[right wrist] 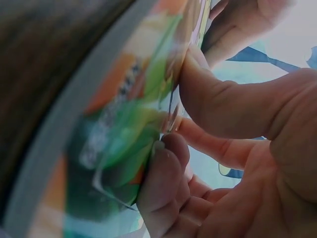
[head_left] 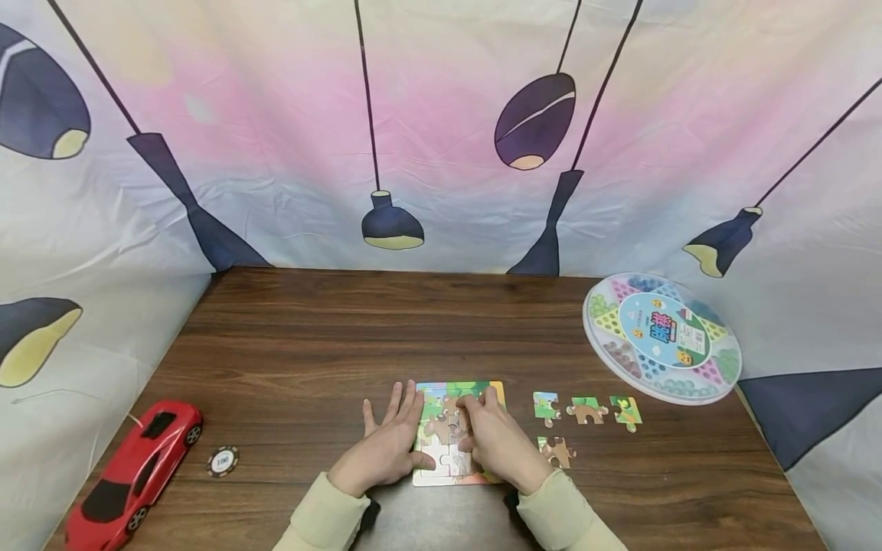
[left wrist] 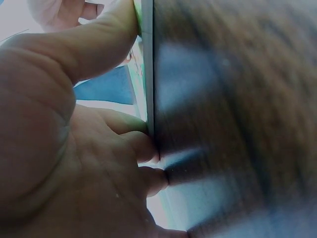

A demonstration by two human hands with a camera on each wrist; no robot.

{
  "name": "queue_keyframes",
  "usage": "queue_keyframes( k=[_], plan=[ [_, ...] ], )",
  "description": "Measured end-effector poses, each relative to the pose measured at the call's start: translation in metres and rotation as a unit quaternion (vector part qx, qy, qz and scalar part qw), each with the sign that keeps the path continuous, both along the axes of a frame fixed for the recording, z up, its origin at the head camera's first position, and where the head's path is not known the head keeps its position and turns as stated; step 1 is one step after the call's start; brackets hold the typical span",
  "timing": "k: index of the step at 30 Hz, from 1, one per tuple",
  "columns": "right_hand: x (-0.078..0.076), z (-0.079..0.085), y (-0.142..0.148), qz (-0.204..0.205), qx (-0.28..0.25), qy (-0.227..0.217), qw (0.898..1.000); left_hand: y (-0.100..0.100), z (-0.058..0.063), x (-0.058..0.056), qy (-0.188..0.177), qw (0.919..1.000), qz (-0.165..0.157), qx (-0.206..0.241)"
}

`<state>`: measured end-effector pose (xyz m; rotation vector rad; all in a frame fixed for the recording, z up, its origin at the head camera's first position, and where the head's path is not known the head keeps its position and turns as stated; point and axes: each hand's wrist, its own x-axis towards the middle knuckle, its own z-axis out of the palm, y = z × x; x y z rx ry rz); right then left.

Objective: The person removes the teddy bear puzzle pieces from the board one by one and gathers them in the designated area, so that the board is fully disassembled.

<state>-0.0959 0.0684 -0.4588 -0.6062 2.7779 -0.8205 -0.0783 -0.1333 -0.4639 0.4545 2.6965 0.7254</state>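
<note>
Brown tabletop point(head_left: 331, 329), puzzle point(head_left: 446, 438) (car point(head_left: 138, 476) apart)

Head view high, facing forward-down; wrist views close, sharing puzzle board point(head_left: 448, 481).

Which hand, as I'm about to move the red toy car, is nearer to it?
Left. The left hand lies right of the car, at the puzzle board; the right hand, on the board's right side, is farther.

My sleeves point(head_left: 318, 511) are pale cream. I see green, yellow and orange bordering my jigsaw board point(head_left: 455, 480); green, brown and blue on the loose jigsaw pieces point(head_left: 546, 403); dark-streaked brown woodgrain on the tabletop point(head_left: 310, 337); bright red on the toy sports car point(head_left: 131, 463).
</note>
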Motion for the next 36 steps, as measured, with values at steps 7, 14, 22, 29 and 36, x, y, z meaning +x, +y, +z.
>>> queue_keyframes(
  k=[7, 14, 22, 29, 36],
  plan=[
    [-0.0007, 0.0, 0.0006, -0.004, -0.002, -0.019, 1.0, 0.0001, 0.0003, 0.0, 0.005, 1.0, 0.0, 0.003],
    [-0.0017, -0.0005, 0.0004, -0.007, 0.0, -0.021, 1.0, 0.0, 0.0004, 0.0005, 0.005, 1.0, -0.002, 0.003],
    [-0.0018, 0.0004, 0.0002, -0.01, -0.005, -0.035, 0.999, 0.0002, 0.0008, 0.0003, 0.0, 1.0, -0.001, -0.002],
    [-0.0014, 0.0023, -0.0002, -0.006, -0.008, -0.034, 0.999, 0.0003, 0.0005, -0.0002, -0.001, 1.0, -0.001, -0.004],
    [-0.0015, 0.002, -0.0001, -0.004, -0.012, -0.037, 0.999, 0.0003, 0.001, 0.0, -0.002, 1.0, -0.001, -0.004]
  ],
)
